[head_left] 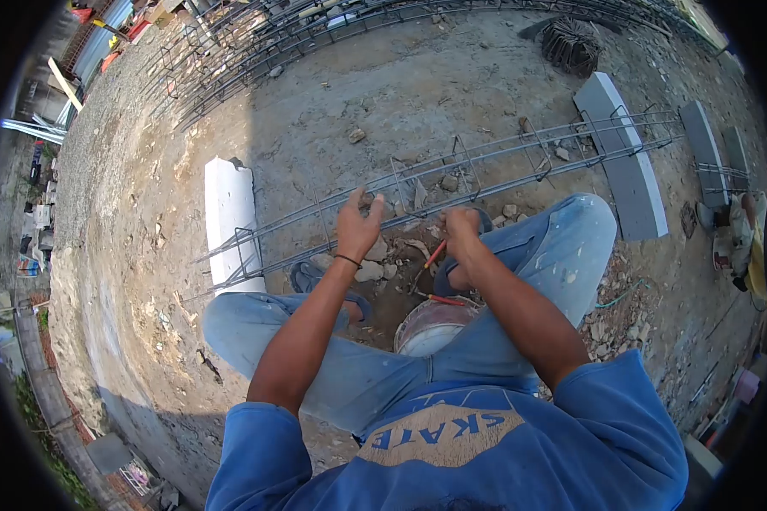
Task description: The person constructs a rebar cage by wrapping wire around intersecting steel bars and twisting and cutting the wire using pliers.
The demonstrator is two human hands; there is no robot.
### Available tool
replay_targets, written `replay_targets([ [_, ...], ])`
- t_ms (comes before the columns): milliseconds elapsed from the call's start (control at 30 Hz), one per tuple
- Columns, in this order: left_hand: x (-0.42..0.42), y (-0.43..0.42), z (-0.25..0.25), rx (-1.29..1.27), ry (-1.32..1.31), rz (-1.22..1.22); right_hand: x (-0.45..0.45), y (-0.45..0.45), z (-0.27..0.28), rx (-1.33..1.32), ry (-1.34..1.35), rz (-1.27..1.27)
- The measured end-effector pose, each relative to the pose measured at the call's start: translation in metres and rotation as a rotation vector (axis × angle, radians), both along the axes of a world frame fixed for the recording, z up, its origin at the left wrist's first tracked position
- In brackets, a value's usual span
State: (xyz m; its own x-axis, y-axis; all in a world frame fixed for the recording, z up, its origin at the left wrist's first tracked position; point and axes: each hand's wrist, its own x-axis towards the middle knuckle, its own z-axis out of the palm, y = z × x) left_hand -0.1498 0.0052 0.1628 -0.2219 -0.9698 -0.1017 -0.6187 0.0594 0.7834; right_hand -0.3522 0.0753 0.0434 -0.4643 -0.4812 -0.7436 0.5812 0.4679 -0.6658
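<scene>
Beside the bars of a long steel rebar cage (503,177), my left hand (360,228) has its thumb and fingers curved but apart. My right hand (462,228) is closed at the cage's near bar. A red-handled tool (435,254) juts from below this fist, apparently in its grip; the fingers hide part of it. Another red handle (448,300) shows lower down by an upturned-looking round bucket (435,328) between my legs; whether the two handles join, I cannot tell. Square stirrups (466,162) stand along the cage bars.
The cage rests on a white block (230,217) at left and a grey-white block (626,162) at right. More rebar cages (315,38) lie at the back. A dark bundle (571,47) sits far right. Rubble (371,271) lies around my feet. A person (746,238) is at the right edge.
</scene>
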Motion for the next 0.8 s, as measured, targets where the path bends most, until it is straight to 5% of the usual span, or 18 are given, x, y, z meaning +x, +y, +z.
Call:
replay_targets([
  [133, -0.027, -0.085, -0.044, 0.042, 0.119, -0.016, 0.025, 0.012, 0.0, 0.167, -0.42, -0.116],
  [300, -0.088, -0.152, -0.05, 0.084, -0.28, -0.229, 0.063, -0.016, 0.012, -0.02, -0.687, -0.034],
  [500, -0.124, -0.188, -0.085, 0.549, -0.623, -0.46, 0.081, -0.026, 0.01, -0.285, -0.851, -0.064],
  [600, -0.106, -0.177, -0.116, 0.31, -0.717, -0.614, 0.085, -0.026, 0.016, -0.151, -0.902, -0.084],
  [800, -0.11, -0.174, -0.088, 0.469, -0.695, -0.707, 0.092, -0.022, 0.024, -0.245, -0.875, -0.058],
])
